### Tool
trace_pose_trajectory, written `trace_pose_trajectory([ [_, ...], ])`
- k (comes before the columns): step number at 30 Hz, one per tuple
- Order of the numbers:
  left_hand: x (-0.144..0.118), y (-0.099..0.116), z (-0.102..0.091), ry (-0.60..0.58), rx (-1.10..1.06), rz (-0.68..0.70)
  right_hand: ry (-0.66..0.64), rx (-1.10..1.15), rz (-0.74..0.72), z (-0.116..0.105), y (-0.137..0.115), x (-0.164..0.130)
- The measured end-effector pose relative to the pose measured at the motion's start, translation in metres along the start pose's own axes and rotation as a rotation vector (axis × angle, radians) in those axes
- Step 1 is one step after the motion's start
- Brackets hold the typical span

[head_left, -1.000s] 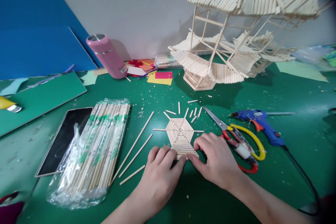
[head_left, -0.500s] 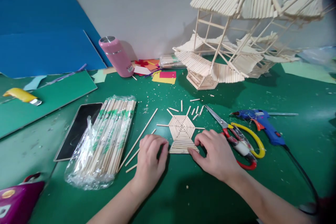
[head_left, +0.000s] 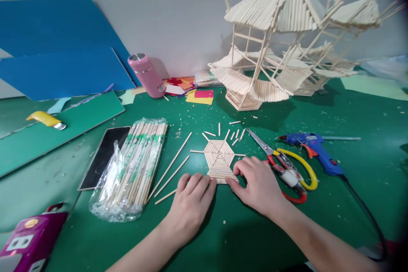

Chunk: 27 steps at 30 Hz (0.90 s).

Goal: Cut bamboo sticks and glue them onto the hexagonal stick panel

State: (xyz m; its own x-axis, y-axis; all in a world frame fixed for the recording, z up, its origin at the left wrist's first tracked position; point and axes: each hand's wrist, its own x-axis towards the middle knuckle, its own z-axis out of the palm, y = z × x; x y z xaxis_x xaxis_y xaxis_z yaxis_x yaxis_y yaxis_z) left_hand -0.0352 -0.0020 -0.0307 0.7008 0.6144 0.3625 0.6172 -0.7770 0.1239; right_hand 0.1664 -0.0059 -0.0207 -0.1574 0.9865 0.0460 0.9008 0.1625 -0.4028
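Note:
A flat hexagonal panel of pale wooden sticks (head_left: 219, 155), laid in rings like a web, lies on the green table with a flared section of parallel sticks on its near side. My left hand (head_left: 193, 204) has its bent fingertips pressed on the near-left corner of that section. My right hand (head_left: 258, 185) rests at the opposite corner, its thumb on the near row and its curled fingers by the right edge. Short cut pieces (head_left: 236, 135) fan out around the panel's far side. Several long sticks (head_left: 172, 174) lie left of it, one partly behind my left hand.
Scissors (head_left: 274, 151) and a blue glue gun (head_left: 314, 146) with a cord lie to the right. Bagged sticks (head_left: 140, 165) overlap a black slab (head_left: 102, 159) at left. Behind stand a pink flask (head_left: 147, 76) and a stick pavilion model (head_left: 255, 63). A yellow cutter (head_left: 46, 119) lies far left.
My left hand has shifted right and its fingers have come down onto the panel's near-left corner. My right hand stays at the right corner. The view has shifted slightly.

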Motion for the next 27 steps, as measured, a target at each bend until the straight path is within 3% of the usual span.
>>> trace_pose_trajectory([
  [27, 0.009, -0.002, 0.002, 0.002, 0.091, 0.124, -0.007, 0.015, 0.003, 0.001, 0.0, 0.001],
])
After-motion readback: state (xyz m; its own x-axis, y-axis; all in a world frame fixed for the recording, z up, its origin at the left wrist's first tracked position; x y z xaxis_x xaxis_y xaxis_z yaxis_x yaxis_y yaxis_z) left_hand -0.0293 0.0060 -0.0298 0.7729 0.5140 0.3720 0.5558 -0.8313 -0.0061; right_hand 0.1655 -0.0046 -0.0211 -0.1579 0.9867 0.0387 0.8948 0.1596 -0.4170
